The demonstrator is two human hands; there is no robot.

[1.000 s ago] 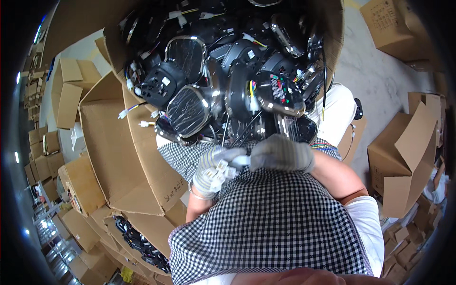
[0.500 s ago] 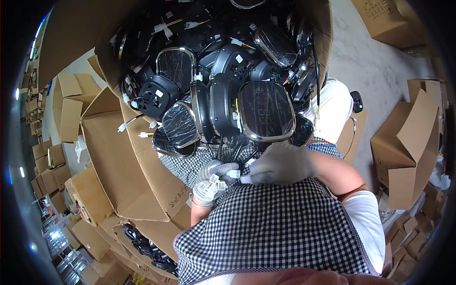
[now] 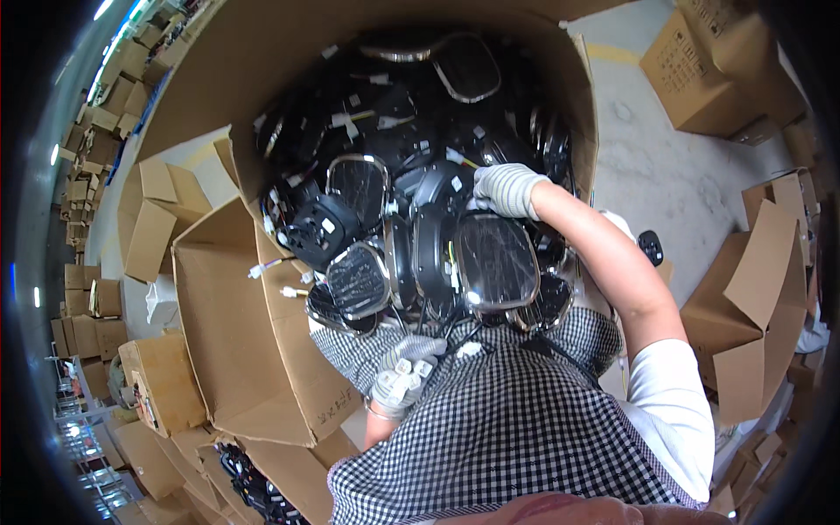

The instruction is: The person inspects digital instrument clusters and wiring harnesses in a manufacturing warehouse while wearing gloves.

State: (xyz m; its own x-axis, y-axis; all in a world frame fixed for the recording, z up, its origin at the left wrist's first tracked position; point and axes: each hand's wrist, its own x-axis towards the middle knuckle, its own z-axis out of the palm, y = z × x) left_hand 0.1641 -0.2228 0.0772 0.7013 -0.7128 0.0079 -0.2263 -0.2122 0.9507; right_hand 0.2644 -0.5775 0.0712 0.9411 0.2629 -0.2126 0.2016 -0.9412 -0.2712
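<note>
Gloved in grey-striped fabric, my left hand (image 3: 405, 372) is closed around several white plug connectors (image 3: 402, 381) at the front of my checked apron. Dark cables run from near it to the black display units. My right hand (image 3: 509, 190), in a matching glove, reaches over the pile with its fingers curled down; what they hold, if anything, is hidden. Just below it stands a display unit (image 3: 497, 262) with a glossy, film-covered face. Left of that is a unit turned edge-on (image 3: 431, 254). A loose white connector (image 3: 471, 349) lies on the apron.
The big cardboard box (image 3: 588, 114) holding the units opens toward me. An open carton (image 3: 232, 306) stands at the left, with black parts (image 3: 254, 481) in another below it. More cartons (image 3: 744, 306) stand at the right on the grey floor.
My right hand has gone from beside my left hand, near the connectors, up and forward over the pile. My left hand keeps its connectors. The whole view has shifted a little.
</note>
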